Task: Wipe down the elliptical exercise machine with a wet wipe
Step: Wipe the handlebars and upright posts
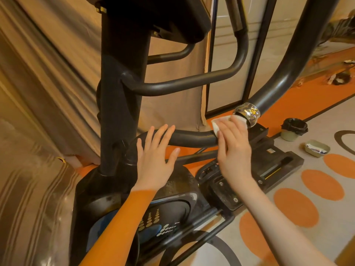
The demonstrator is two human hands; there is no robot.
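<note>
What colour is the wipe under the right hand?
White; the wipe shows in the head view.

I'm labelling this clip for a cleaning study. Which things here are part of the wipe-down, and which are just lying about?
Part of the job:
- wet wipe, pressed on the bar by the right hand
- elliptical machine
- left hand, fingers spread, holding nothing

Lying about:
- lined bin on the floor
- small tray holding a packet
- curtain
</note>
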